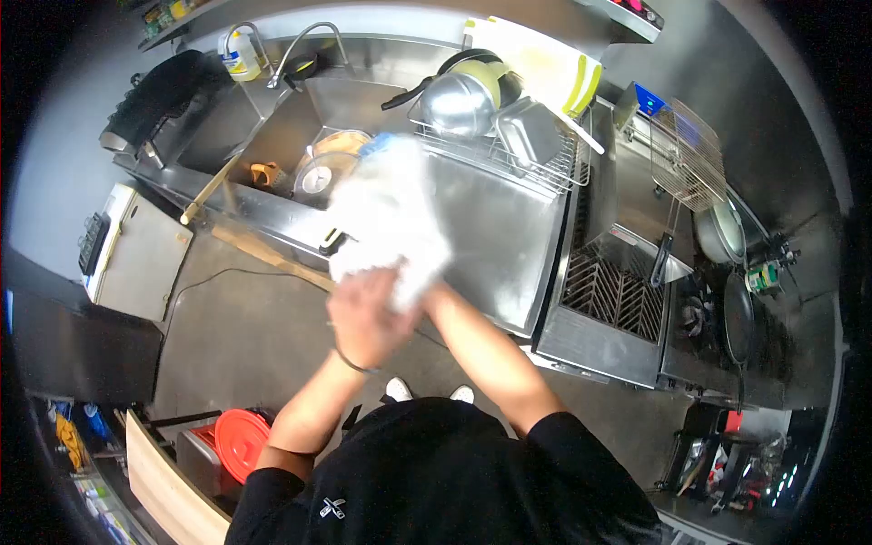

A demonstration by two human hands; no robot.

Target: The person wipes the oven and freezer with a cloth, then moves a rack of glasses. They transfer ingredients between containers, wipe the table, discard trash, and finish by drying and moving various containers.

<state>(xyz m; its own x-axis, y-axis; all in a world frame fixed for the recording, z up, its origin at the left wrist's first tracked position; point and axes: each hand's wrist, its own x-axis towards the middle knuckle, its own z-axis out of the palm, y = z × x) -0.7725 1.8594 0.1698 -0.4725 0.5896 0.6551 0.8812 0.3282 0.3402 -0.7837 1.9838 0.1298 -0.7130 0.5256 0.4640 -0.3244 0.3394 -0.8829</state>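
Note:
A large white cloth (391, 218), blurred by motion, hangs in front of me over the sink's front edge and the drainboard. My left hand (371, 304) is closed on its near end, the fingers smeared. My right hand (431, 298) reaches in under the cloth from the right; its fingers are hidden, so I cannot tell how they lie. From the cloth's left side sticks a short black piece with a pale green edge (331, 240). Left of the cloth, in the sink (295, 118), are a clear round bowl (312, 179) and an orange item (266, 174).
A wire rack (570, 173) behind the drainboard (495, 241) holds a metal bowl (457, 104) and a metal pan (529, 133). Two taps (313, 29) rise at the back. A ridged grill (613, 295) stands right. A red lid (243, 445) is low at left.

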